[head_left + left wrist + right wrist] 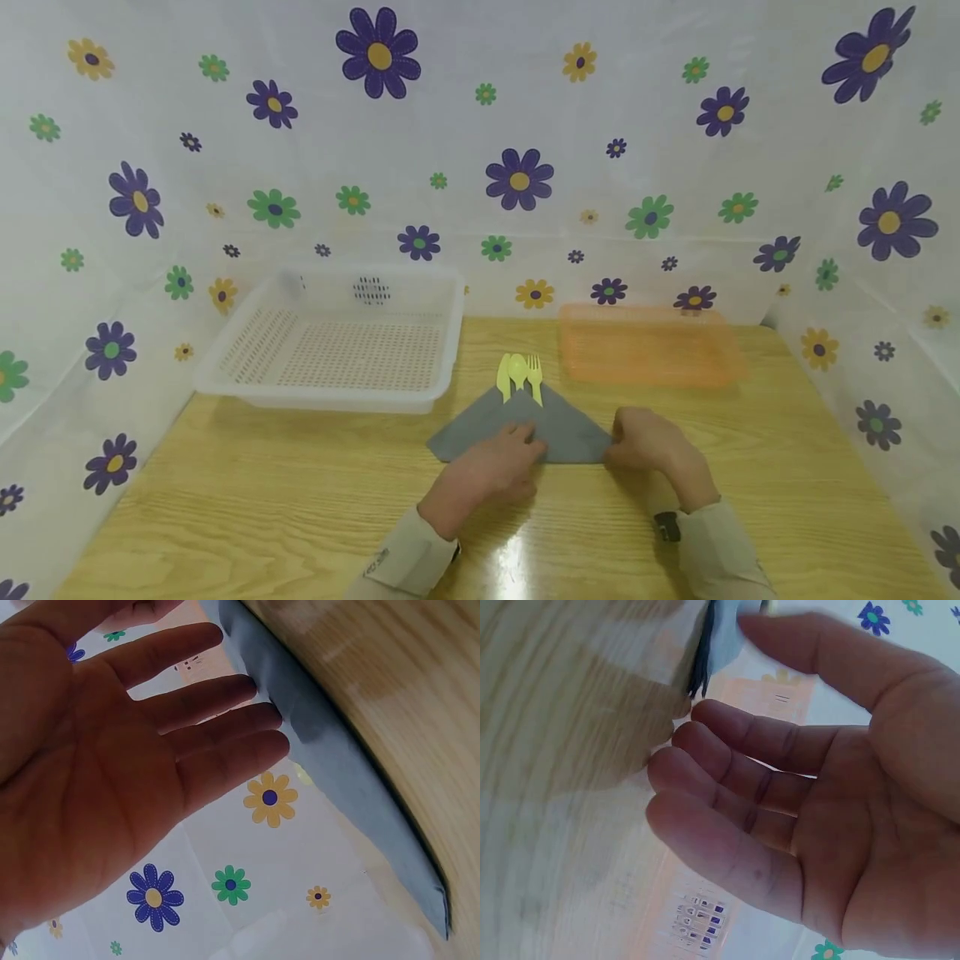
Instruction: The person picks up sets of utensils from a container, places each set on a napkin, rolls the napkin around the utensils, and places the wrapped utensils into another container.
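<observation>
A grey napkin point(570, 433) lies folded into a triangle on the wooden table. Tucked into its top are a yellow-green plastic knife point(504, 375), spoon point(517, 369) and fork point(535, 375), their lower parts hidden by the cloth. My left hand point(495, 467) rests on the napkin's lower left part; its fingers look nearly straight in the left wrist view, tips against the cloth. At the right corner of the napkin is my right hand point(648, 442). Its fingers bend slightly beside the corner, with the thumb apart from them in the right wrist view.
A white perforated basket point(397, 396) stands at the back left of the table. Toward the back right sits a shallower orange basket point(652, 379). A white sheet with printed flowers point(450, 125) walls the table at the back and sides.
</observation>
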Tool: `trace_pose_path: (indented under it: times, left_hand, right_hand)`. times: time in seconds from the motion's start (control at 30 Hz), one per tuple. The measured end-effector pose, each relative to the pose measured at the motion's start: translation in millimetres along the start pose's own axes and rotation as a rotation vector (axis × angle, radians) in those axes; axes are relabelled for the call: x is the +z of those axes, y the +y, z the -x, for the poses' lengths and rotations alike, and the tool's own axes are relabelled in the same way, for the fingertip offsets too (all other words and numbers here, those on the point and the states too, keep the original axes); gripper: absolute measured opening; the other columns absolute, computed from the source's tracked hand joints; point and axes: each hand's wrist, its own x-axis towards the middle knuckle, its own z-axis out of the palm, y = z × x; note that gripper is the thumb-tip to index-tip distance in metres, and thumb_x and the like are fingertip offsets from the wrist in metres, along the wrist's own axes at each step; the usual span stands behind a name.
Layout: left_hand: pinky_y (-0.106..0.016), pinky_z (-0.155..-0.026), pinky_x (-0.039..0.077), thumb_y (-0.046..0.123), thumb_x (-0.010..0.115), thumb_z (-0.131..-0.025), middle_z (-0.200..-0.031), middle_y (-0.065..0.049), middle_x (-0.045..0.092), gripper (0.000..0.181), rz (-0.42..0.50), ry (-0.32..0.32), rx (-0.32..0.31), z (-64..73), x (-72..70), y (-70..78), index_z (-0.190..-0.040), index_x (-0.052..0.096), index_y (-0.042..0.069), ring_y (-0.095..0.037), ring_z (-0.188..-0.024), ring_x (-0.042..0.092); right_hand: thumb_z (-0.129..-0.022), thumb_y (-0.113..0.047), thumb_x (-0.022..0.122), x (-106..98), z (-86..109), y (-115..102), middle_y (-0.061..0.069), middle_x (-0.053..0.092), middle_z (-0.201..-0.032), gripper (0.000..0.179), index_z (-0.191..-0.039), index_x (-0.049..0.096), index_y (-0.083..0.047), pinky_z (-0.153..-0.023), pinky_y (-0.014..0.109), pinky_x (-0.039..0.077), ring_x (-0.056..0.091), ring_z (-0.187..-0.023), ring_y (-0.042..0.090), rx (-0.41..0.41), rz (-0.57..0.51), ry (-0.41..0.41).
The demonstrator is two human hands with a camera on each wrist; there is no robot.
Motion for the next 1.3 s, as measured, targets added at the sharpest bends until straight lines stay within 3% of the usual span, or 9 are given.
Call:
trace_pose_path:
  times: [0.07,0.2,0.33,0.53,0.7,0.93,1.17,1.23,1.3]
  left_hand:
    - [-0.039,-0.096,0.05,0.028,0.069,-0.093,-0.145,-0.011,0.045,0.044,-0.006,-0.002,-0.01,-1.6,1.0,0.3,-0.132,0.057,0.014,-0.028,-0.134,0.043]
    - [-0.039,-0.092,0.052,0.03,0.069,-0.092,-0.139,-0.01,0.047,0.042,-0.047,0.012,-0.01,-3.0,2.4,0.3,-0.13,0.058,0.015,-0.028,-0.131,0.046]
    - [-0.038,-0.093,0.052,0.032,0.069,-0.093,-0.139,-0.01,0.048,0.041,-0.082,0.031,0.0,-3.4,5.0,-1.0,-0.13,0.059,0.015,-0.029,-0.13,0.047]
    - [-0.042,-0.092,0.053,0.03,0.067,-0.093,-0.141,-0.011,0.047,0.041,-0.079,0.041,-0.002,-6.4,7.6,-3.2,-0.13,0.058,0.015,-0.03,-0.131,0.047]
    - [-0.042,-0.089,0.054,0.026,0.064,-0.094,-0.138,-0.01,0.049,0.04,-0.078,0.061,-0.005,-7.5,9.2,-3.8,-0.131,0.057,0.013,-0.029,-0.129,0.048]
    - [-0.039,-0.087,0.054,0.029,0.062,-0.097,-0.133,-0.008,0.052,0.039,-0.113,0.074,-0.012,-7.9,10.3,-2.9,-0.131,0.057,0.013,-0.027,-0.124,0.05]
    - [-0.039,-0.086,0.054,0.033,0.063,-0.096,-0.129,-0.007,0.053,0.038,-0.135,0.091,-0.028,-7.7,9.6,-0.9,-0.129,0.059,0.013,-0.027,-0.12,0.052]
    - [-0.04,-0.085,0.054,0.033,0.063,-0.096,-0.127,-0.008,0.053,0.038,-0.135,0.101,-0.033,-7.6,10.4,-0.8,-0.128,0.059,0.013,-0.027,-0.118,0.052]
    - [-0.04,-0.085,0.054,0.033,0.063,-0.096,-0.127,-0.009,0.052,0.037,-0.131,0.108,-0.039,-7.4,11.0,-0.6,-0.127,0.059,0.013,-0.028,-0.118,0.051]
  right_hand:
    - [-0.083,-0.007,0.061,0,-1.0,0,0.001,0.049,-0.068,0.007,-0.077,0.058,-0.005,-0.054,0.03,0.036,0.043,-0.059,0.015,-0.02,-0.007,-0.001]
    - [-0.091,-0.01,0.057,3,-4.3,-1,0.0,0.044,-0.062,0.02,-0.071,0.056,-0.007,-0.051,0.028,0.032,0.039,-0.055,0.013,0.003,0.003,0.006]
    - [-0.09,-0.013,0.061,6,-6.7,-4,-0.003,0.041,-0.058,0.029,-0.063,0.052,-0.012,-0.048,0.025,0.027,0.036,-0.052,0.011,0.042,0.019,0.005]
    - [-0.085,-0.005,0.057,10,-7.3,-7,-0.008,0.028,-0.051,0.041,-0.052,0.036,-0.019,-0.047,0.023,0.02,0.025,-0.048,0.008,0.001,0.046,0.022]
    - [-0.085,-0.005,0.055,10,-8.7,-6,-0.004,0.039,-0.056,0.026,-0.062,0.048,-0.013,-0.049,0.025,0.026,0.033,-0.051,0.011,-0.002,0.023,-0.002]
    - [-0.088,-0.005,0.058,8,-10.7,-4,0.005,0.055,-0.074,0.003,-0.086,0.056,-0.003,-0.055,0.029,0.039,0.047,-0.062,0.015,-0.048,-0.149,0.026]
    - [-0.09,-0.01,0.064,8,-14.0,-6,0.013,0.062,-0.086,0.042,-0.124,0.051,0.011,-0.053,0.032,0.048,0.055,-0.056,0.016,-0.023,-0.382,0.032]
    - [-0.09,-0.012,0.066,8,-15.1,-7,0.01,0.061,-0.079,0.041,-0.121,0.055,0.011,-0.052,0.031,0.048,0.054,-0.054,0.015,-0.032,-0.371,0.027]
    - [-0.089,-0.013,0.068,9,-16.1,-7,0.005,0.058,-0.072,0.029,-0.108,0.062,0.008,-0.05,0.03,0.047,0.053,-0.052,0.013,-0.037,-0.358,0.019]
